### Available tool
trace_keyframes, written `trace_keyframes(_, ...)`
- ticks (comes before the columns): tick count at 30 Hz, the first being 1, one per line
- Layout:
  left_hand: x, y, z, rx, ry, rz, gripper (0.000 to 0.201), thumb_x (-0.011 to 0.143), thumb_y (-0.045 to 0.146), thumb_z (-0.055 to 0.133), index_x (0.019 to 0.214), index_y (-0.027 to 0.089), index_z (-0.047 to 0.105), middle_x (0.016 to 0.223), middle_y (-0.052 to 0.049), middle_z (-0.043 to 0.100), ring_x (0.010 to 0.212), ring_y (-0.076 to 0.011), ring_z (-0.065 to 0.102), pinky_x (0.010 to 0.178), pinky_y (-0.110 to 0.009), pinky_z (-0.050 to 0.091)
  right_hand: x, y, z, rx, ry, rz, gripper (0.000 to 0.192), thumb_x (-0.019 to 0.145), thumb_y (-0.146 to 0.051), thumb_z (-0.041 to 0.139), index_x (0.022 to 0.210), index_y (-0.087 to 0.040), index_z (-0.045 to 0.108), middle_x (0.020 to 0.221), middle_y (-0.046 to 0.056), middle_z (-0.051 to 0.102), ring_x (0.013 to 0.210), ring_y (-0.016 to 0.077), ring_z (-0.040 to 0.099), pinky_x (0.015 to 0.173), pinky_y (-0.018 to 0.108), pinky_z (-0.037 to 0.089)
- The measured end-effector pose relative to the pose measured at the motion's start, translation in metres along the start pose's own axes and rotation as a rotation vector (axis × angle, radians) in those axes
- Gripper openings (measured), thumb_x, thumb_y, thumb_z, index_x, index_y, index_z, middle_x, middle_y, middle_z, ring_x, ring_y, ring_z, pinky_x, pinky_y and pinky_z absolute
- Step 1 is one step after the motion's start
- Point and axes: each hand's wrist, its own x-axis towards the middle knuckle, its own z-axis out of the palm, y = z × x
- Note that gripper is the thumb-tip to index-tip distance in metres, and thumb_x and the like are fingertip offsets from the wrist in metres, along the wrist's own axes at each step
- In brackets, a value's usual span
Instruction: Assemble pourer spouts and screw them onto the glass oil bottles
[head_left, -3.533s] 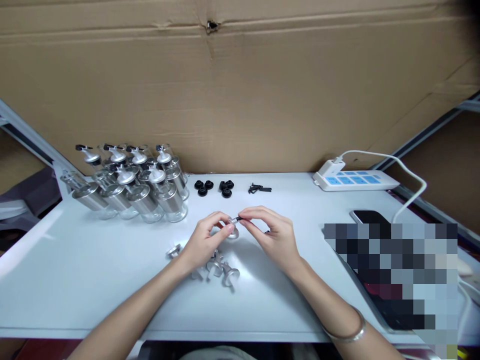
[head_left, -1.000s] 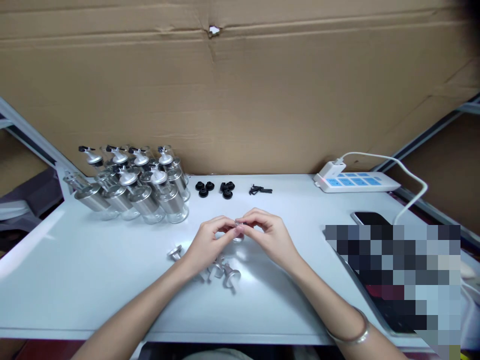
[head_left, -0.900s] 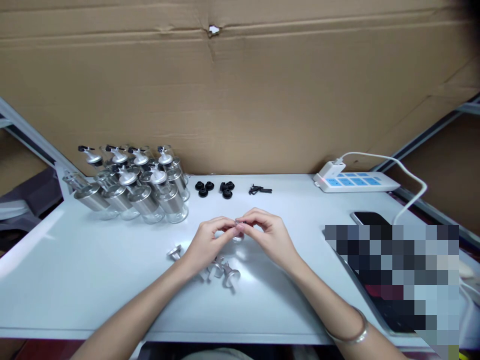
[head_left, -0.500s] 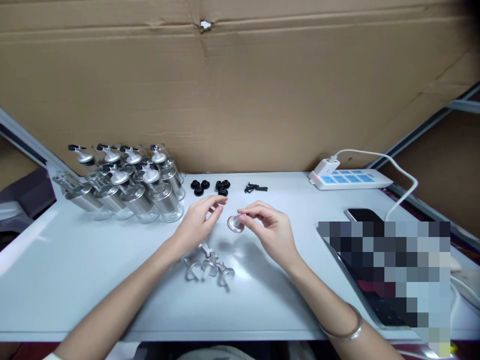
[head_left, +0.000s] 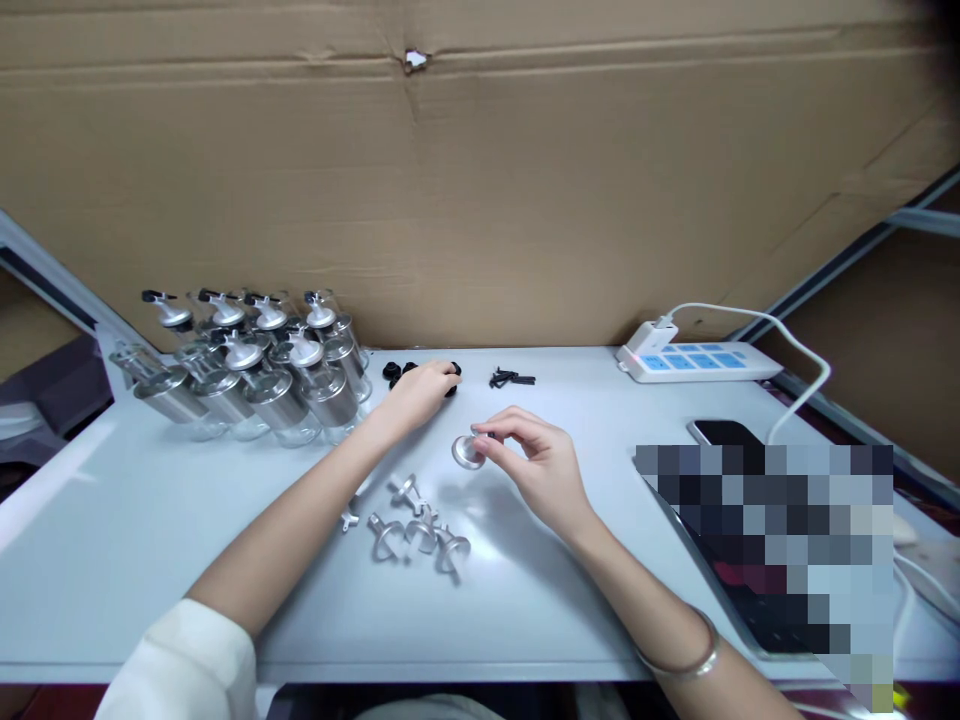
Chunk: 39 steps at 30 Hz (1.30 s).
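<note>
Pourer (head_left: 465,454) aslant (wide end leftward).

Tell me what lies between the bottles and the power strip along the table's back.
In the head view: black round parts, partly covered by the left hand, then a pile of thin black pieces.

Brown cardboard (head_left: 480,200) with a small torn hole (head_left: 415,62) filled the top of my view. At the right I had a white power strip (head_left: 690,375), a charger (head_left: 651,338) plugged in, and its white cable (head_left: 827,368) looping down near a phone (head_left: 724,432). Lower right, pixelation hid much of a dark flat object (head_left: 780,625). Grey metal bars (head_left: 45,265) slanted at both edges.
</note>
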Motion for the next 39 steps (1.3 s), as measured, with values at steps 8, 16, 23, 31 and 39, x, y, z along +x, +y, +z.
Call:
trace_keyframes(8, 0.001, -0.005, 0.005, 0.009, -0.012, 0.008, 0.039, 0.083, 0.005, 0.038, 0.106, 0.014, 0.068, 0.109, -0.012, 0.065, 0.099, -0.0249, 0.059, 0.082, -0.034, 0.048, 0.000, 0.001, -0.001, 0.001, 0.011, -0.009, 0.005, 0.074, -0.026, 0.071, 0.074, -0.022, 0.074, 0.068, 0.002, 0.063, 0.067, 0.0163, 0.058, 0.067, 0.034, 0.048)
trace_keyframes(16, 0.003, -0.003, 0.002, -0.005, 0.003, -0.021, 0.035, 0.084, 0.008, 0.039, 0.099, 0.014, 0.070, 0.101, -0.012, 0.064, 0.091, -0.0234, 0.059, 0.078, -0.033, 0.048, 0.001, -0.001, -0.002, -0.027, 0.011, -0.006, 0.008, 0.075, -0.030, 0.071, 0.075, -0.022, 0.074, 0.068, 0.002, 0.064, 0.065, 0.0155, 0.056, 0.067, 0.034, 0.048)
trace_keyframes(23, -0.015, 0.013, -0.019, -0.069, 0.021, -0.011, 0.035, 0.083, 0.003, 0.042, 0.104, 0.017, 0.067, 0.105, -0.010, 0.062, 0.098, -0.0218, 0.059, 0.080, -0.031, 0.049, 0.001, -0.002, -0.004, -0.051, 0.013, -0.008, 0.007, 0.076, -0.029, 0.070, 0.075, -0.023, 0.074, 0.070, 0.003, 0.065, 0.068, 0.0171, 0.058, 0.068, 0.035, 0.047)
trace_keyframes(31, -0.079, 0.033, -0.041, -0.365, 0.176, -0.033, 0.023, 0.092, 0.013, 0.046, 0.107, 0.016, 0.063, 0.103, -0.008, 0.061, 0.096, -0.0191, 0.060, 0.086, -0.034, 0.050, 0.002, -0.002, -0.006, -0.064, 0.050, -0.035, 0.007, 0.076, -0.028, 0.070, 0.077, -0.022, 0.074, 0.072, 0.003, 0.067, 0.069, 0.0177, 0.059, 0.069, 0.037, 0.047)
trace_keyframes(39, -0.097, 0.046, -0.029, -0.525, 0.169, -0.112, 0.023, 0.093, 0.016, 0.045, 0.109, 0.018, 0.062, 0.104, -0.007, 0.063, 0.097, -0.0190, 0.061, 0.089, -0.034, 0.049, 0.004, 0.003, -0.006, -0.078, 0.069, -0.035, 0.009, 0.076, -0.029, 0.070, 0.076, -0.021, 0.074, 0.072, 0.004, 0.066, 0.068, 0.0178, 0.059, 0.068, 0.037, 0.047)
